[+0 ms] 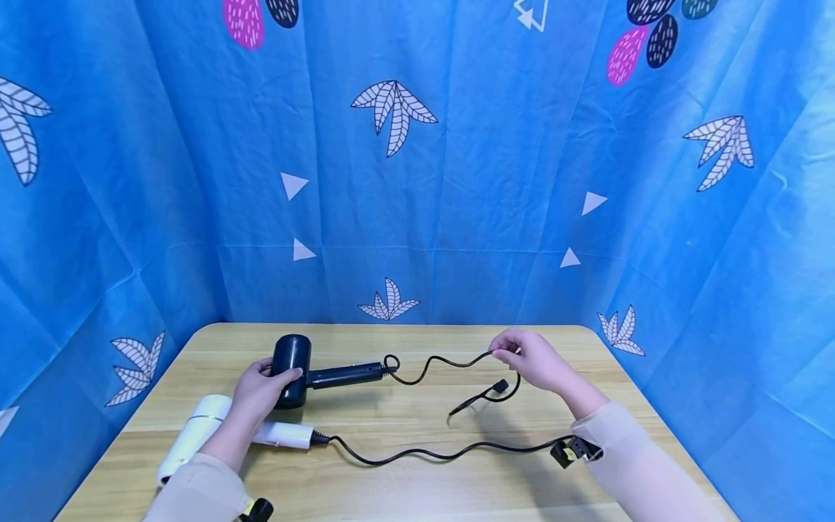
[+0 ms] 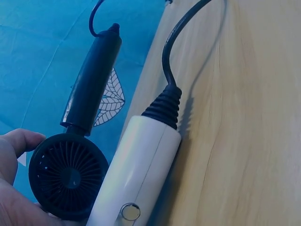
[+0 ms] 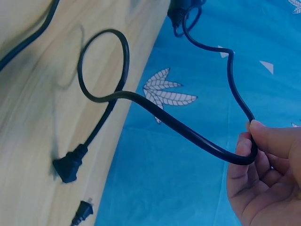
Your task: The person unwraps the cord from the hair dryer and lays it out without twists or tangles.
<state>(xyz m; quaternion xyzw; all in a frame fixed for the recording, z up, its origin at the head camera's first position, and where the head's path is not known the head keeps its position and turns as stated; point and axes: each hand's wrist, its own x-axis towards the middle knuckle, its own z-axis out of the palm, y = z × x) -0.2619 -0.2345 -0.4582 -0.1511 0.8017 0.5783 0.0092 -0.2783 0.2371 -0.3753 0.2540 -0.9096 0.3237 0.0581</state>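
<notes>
My left hand (image 1: 256, 391) grips the black hair dryer (image 1: 291, 370) by its barrel, over the table's left side. Its handle points right, and the vented round end shows in the left wrist view. With thumb and fingertips, my right hand (image 1: 531, 357) pinches the black cord (image 1: 450, 360) of this dryer at the right. Past the pinch the cord hangs in a loop, with a black plug (image 3: 69, 165) below it in the right wrist view. A white hair dryer (image 1: 196, 435) lies under my left forearm, partly hidden by it.
The white dryer's cord (image 1: 417, 451) runs rightward across the wooden table (image 1: 391, 493) to near my right sleeve. A second plug (image 3: 83, 212) shows low in the right wrist view. Blue patterned cloth (image 1: 391, 203) hangs behind the table and along both sides.
</notes>
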